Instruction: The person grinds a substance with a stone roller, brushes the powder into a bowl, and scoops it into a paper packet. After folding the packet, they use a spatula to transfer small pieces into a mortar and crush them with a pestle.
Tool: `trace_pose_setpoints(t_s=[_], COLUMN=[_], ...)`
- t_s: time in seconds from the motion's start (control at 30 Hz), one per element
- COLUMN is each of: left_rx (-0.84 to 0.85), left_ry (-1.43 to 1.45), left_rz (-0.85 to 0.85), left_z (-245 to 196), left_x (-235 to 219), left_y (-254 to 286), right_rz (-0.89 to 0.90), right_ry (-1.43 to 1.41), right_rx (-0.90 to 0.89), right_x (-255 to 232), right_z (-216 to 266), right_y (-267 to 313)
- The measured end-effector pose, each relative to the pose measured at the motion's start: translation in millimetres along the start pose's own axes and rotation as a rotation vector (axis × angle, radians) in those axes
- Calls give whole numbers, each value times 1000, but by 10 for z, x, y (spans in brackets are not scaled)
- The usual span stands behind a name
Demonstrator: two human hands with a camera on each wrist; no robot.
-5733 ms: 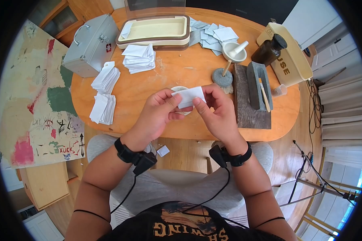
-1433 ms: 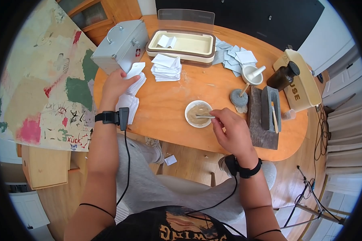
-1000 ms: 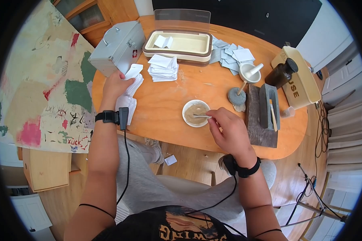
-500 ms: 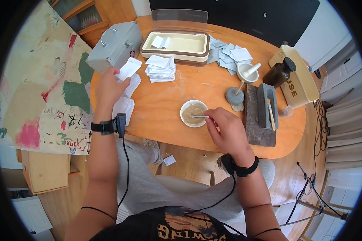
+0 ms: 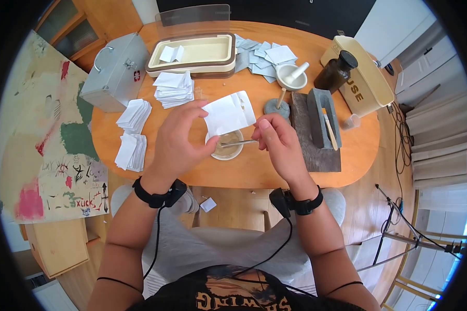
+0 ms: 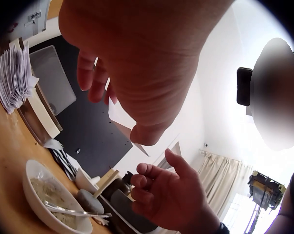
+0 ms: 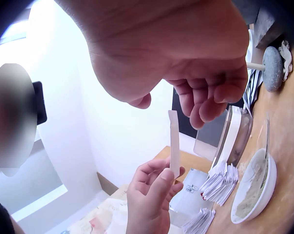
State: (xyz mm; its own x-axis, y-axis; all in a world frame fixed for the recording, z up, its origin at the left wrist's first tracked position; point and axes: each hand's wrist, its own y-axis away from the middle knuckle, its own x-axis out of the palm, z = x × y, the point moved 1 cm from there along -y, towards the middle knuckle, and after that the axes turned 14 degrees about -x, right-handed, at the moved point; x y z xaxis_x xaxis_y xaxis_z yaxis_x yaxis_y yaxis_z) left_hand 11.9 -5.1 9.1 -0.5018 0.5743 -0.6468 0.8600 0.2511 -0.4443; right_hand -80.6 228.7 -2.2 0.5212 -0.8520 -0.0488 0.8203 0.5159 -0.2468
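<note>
My left hand (image 5: 179, 137) pinches a small flat white paper envelope (image 5: 225, 115) between thumb and fingers, above a white bowl (image 5: 228, 156). Its right end has a creased flap and small brownish marks or cut-outs. In the right wrist view the envelope (image 7: 174, 144) appears nearly edge-on. My right hand (image 5: 280, 142) is just right of the envelope, fingers loosely curled, holding nothing. Beige powder (image 6: 49, 195) fills part of the bowl. A metal spoon (image 6: 71, 210) leans in the powder, its handle over the rim, below my right hand.
Stacks of white envelopes (image 5: 174, 90) stand at the left by a silver case (image 5: 114, 72). Behind is an open cream box (image 5: 202, 49) with folded paper inside. At right are a mortar (image 5: 290, 78), a stone weight (image 5: 276, 108), a dark jar (image 5: 336, 72) and a grey trough (image 5: 323, 119).
My left hand has lifted the envelope off the left stack and brought it over the bowl. My right hand has let go of the spoon and risen. The head view has shifted.
</note>
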Motion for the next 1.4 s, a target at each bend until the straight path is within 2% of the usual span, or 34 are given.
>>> trace_pose_setpoints(t_s=[0.13, 0.27, 0.33, 0.4, 0.6, 0.73, 0.83, 0.9, 1.03, 1.23, 1.3, 1.4], left_rx=[25, -11, -96, -105, -192, -225, -241, -229, -172, -198, -228, -264], left_ry=[80, 142, 56, 52, 142, 135, 169, 162, 171, 186, 205, 228], left_rz=[37, 66, 171, 191, 245, 280, 289, 284, 259, 290, 294, 293], left_z=[21, 24, -3, 3, -52, -70, -67, -63, -46, -55, -44, -8], left_x=[121, 251, 304, 386, 472, 458, 463, 455, 466, 457, 452, 441], left_y=[45, 78, 77, 92, 123, 101, 101, 100, 106, 109, 104, 87], right_rz=[12, 21, 17, 75, 157, 169, 162, 94, 76, 23, -41, -107], right_ry=[0, 88, 113, 209, 183, 215, 231, 177, 159, 34, 80, 17], right_rx=[35, -73, -124, -194, -227, -224, -121, -117, -94, -89, -284, -353], right_x=[-12, -16, -8, 16, 56, 55, 68, 89, 93, 117, 122, 151], right_z=[-54, -114, -92, -15, -1, 0, 25, 23, -41, -144, -68, -15], right_y=[-2, 21, 34, 39, 51, 53, 59, 58, 53, 70, 87, 105])
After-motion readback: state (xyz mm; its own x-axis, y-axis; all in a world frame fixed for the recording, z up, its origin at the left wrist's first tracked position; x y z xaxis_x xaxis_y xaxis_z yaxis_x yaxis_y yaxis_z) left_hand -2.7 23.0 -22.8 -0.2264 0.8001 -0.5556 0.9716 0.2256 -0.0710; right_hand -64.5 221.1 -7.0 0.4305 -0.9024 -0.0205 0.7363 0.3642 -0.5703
